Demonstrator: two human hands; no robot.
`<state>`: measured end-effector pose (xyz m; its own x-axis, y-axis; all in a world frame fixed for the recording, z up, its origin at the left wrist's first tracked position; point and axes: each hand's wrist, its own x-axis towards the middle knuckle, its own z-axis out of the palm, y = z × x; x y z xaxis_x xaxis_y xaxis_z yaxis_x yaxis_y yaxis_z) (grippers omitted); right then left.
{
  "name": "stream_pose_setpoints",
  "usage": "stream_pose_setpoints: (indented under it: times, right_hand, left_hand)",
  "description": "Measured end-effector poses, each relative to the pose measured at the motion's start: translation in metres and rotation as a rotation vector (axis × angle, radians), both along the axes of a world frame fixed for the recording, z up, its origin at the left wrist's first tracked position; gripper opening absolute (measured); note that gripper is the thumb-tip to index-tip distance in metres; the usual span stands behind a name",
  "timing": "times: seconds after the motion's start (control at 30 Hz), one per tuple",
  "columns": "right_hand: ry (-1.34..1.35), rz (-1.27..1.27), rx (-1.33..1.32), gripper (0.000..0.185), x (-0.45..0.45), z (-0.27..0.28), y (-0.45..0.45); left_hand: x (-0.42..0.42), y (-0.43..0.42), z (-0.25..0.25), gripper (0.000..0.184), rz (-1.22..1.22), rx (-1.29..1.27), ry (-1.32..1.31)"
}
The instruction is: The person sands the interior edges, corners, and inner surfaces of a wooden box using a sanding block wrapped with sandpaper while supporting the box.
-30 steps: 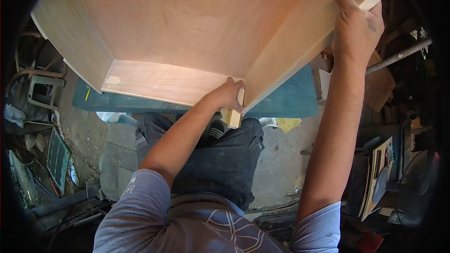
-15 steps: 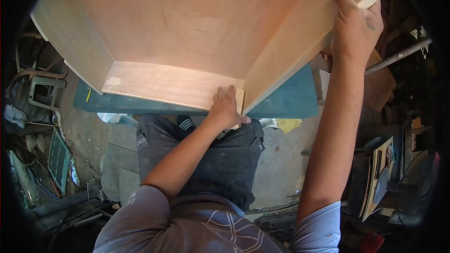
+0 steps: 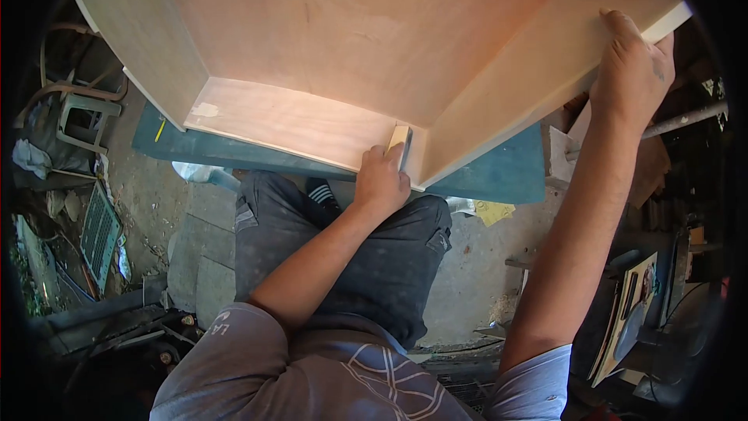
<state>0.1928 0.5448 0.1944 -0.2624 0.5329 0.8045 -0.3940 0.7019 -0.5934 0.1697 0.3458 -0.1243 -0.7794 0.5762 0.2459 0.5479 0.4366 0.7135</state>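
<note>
A large open wooden box [image 3: 343,23], like a cabinet carcass or drawer, rests on a blue-green bench [image 3: 499,168]. My left hand [image 3: 382,183] is closed around a small wooden block [image 3: 399,138], which has a dark grey side like a sanding block. The block is at the inner face of the box's near panel [image 3: 296,121], close to the right corner. Farther up, my right hand [image 3: 635,70] grips the top edge of the right side panel [image 3: 530,78], thumb inside and fingers hidden behind it.
A yellow pencil-like stick [image 3: 160,129] lies on the bench's left end. Yellow paper [image 3: 494,212] is on the floor near my knee. A stool [image 3: 86,121] and a green slatted crate [image 3: 100,238] stand left; a fan [image 3: 633,320] is at lower right.
My left hand has slid the block from the near panel's lower edge farther into the box. The box and my right hand sit slightly farther right in view, the right hand still gripping.
</note>
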Motion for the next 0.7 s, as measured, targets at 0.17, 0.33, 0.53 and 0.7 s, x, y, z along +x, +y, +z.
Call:
stream_pose_setpoints:
  times: [0.17, 0.33, 0.53, 0.7]
  right_hand:
    - [-0.036, -0.112, 0.016, 0.034, -0.001, 0.003, -0.004]
    - [-0.008, -0.081, 0.005, 0.030, -0.003, 0.003, -0.008]
    - [-0.025, -0.091, 0.012, 0.027, -0.002, 0.002, -0.006]
    - [-0.027, -0.139, -0.002, 0.027, -0.002, 0.003, -0.012]
  left_hand:
    - [0.000, 0.028, -0.008, 0.047, -0.020, -0.014, 0.030]
    - [0.007, 0.050, -0.023, 0.043, 0.001, 0.034, 0.088]
    - [0.001, 0.062, -0.045, 0.042, 0.017, 0.307, 0.096]
    - [-0.009, 0.061, -0.018, 0.052, -0.052, 0.223, -0.193]
